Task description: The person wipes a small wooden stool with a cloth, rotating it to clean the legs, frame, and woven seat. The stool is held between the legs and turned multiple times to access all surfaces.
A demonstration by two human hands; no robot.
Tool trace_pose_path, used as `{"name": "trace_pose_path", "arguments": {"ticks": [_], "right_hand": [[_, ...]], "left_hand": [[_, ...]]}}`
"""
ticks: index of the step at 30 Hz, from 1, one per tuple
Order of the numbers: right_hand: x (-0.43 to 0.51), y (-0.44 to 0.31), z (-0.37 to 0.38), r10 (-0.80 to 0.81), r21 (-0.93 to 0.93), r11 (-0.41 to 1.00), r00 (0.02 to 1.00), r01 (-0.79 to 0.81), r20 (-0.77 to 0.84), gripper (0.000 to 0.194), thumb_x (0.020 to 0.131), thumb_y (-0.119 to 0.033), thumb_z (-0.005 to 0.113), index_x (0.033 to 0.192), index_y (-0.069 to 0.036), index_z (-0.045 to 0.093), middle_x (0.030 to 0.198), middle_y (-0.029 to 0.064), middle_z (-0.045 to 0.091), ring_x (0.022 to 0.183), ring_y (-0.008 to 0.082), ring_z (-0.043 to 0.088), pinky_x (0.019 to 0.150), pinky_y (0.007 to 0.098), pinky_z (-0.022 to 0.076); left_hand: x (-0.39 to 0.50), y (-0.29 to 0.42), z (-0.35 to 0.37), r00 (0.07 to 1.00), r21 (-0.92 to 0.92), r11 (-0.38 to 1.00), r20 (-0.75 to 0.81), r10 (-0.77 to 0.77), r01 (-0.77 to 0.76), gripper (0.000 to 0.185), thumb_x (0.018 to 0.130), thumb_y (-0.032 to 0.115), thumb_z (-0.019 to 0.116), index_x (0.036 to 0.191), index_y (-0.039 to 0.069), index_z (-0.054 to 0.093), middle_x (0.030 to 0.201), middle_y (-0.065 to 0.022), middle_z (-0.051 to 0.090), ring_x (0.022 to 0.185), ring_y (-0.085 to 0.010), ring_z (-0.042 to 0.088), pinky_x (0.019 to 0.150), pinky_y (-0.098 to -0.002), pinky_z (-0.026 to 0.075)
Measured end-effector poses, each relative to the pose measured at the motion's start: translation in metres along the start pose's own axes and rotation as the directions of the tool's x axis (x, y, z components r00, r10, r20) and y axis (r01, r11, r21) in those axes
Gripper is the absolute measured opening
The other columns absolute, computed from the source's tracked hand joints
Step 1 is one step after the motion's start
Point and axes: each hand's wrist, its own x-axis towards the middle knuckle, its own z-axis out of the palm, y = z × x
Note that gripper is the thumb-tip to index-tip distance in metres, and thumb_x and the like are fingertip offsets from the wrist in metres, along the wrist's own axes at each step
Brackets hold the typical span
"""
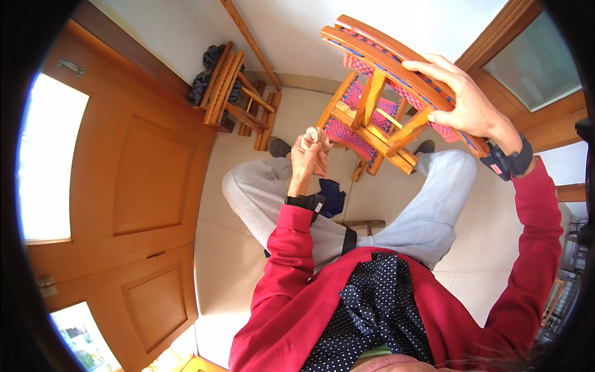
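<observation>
In front of me, a wooden folding stool (388, 58) with orange-brown rails is held up at a tilt. My right hand (469, 104) grips its two upper rails near the right end, thumb below and fingers over the top. Under the rails, crossed wooden legs (374, 100) reach down to a pink-and-blue woven panel (346, 135); I cannot tell whether this panel belongs to the same stool. Left of it, my left hand (304, 156) is closed around a crumpled beige cloth (320, 138), close to the woven panel's edge.
A folded wooden stool (225, 88) with dark webbing stands by the left wall. Dark blue fabric (331, 197) shows between my knees, with part of a wooden frame (367, 225) below. A panelled wooden door (148, 176) fills the left; a glazed wooden frame (525, 83) is at right.
</observation>
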Motion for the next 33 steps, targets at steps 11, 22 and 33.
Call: {"name": "trace_pose_path", "arguments": {"ticks": [11, 22, 33], "right_hand": [[-0.005, 0.018, 0.0, 0.037, -0.009, 0.999, 0.997, -0.038, -0.071, 0.08, 0.066, -0.004, 0.071, 0.144, -0.014, 0.058, 0.147, 0.023, 0.05, 0.129, 0.0419, 0.057, 0.111, 0.0429, 0.0435], [-0.003, 0.005, 0.004, 0.068, 0.098, 0.993, 0.997, -0.065, -0.025, 0.081, 0.064, 0.003, 0.065, 0.144, -0.006, 0.058, 0.153, 0.0235, 0.043, 0.136, 0.0388, 0.052, 0.115, 0.0422, 0.0395], [-0.001, 0.005, 0.004, 0.048, 0.038, 0.998, 0.998, -0.047, -0.042, 0.081, 0.064, -0.001, 0.066, 0.144, -0.008, 0.058, 0.15, 0.0241, 0.047, 0.131, 0.0391, 0.055, 0.111, 0.0425, 0.0431]], "left_hand": [[0.089, -0.022, 0.07, 0.817, 0.661, 0.481, 0.482, 0.315, -0.576, 0.027, 0.087, 0.014, 0.067, 0.113, 0.006, 0.069, 0.101, -0.0127, 0.064, 0.095, -0.0268, 0.064, 0.077, -0.0382, 0.055], [0.13, 0.012, 0.027, 0.941, 0.908, -0.329, 0.314, 0.126, -0.259, 0.029, 0.082, 0.003, 0.066, 0.11, 0.012, 0.069, 0.115, -0.015, 0.053, 0.107, -0.0357, 0.057, 0.081, -0.0472, 0.056], [0.1, -0.039, 0.044, 0.742, 0.766, -0.322, 0.632, 0.224, -0.556, 0.034, 0.085, 0.017, 0.065, 0.118, 0.022, 0.068, 0.113, -0.0073, 0.055, 0.113, -0.0288, 0.054, 0.083, -0.0523, 0.049]]}}
